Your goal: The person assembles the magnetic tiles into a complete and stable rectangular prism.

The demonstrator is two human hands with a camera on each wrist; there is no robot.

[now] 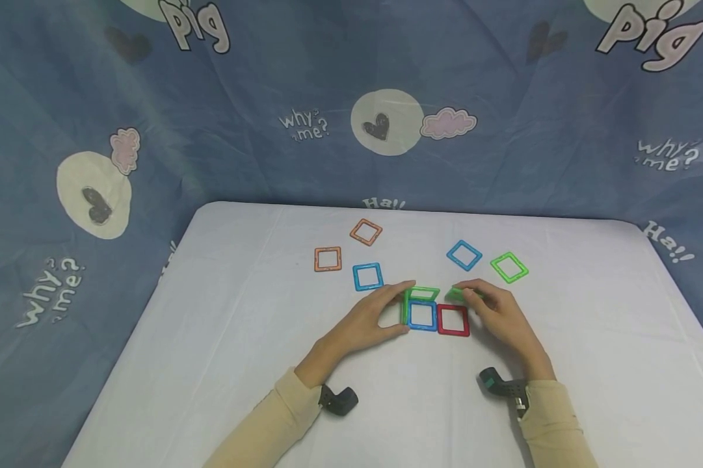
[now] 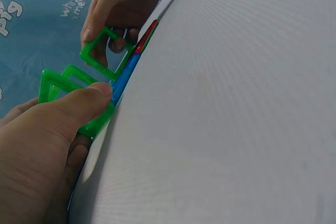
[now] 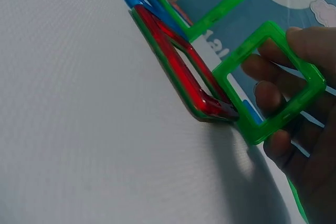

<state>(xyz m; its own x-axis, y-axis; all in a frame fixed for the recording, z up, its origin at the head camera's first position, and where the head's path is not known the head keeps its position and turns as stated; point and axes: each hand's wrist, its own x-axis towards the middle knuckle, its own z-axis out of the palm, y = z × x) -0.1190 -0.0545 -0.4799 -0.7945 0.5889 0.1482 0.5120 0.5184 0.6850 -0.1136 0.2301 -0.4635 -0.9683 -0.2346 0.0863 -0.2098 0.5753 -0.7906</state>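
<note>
My left hand (image 1: pixel 363 322) grips an upright green square magnetic tile (image 1: pixel 406 311) by its edges, thumb at the near side and fingers behind. A second green tile (image 1: pixel 424 289) stands along the back of a flat blue tile (image 1: pixel 423 328). Beside the blue one lies a red tile (image 1: pixel 453 333), with a green layer visible under it in the right wrist view. Between thumb and fingers my right hand (image 1: pixel 503 318) pinches another green tile (image 3: pixel 244 51), tilted up behind the red tile's far right corner. Fingers partly cover that tile in the head view.
Two orange tiles (image 1: pixel 328 268) (image 1: pixel 365 221) and a blue tile (image 1: pixel 368 287) lie toward the back left. Another blue tile (image 1: pixel 464 267) and a green tile (image 1: pixel 509 280) lie at back right. A patterned blue cloth (image 1: pixel 328 175) hangs behind the white table (image 1: pixel 257 279).
</note>
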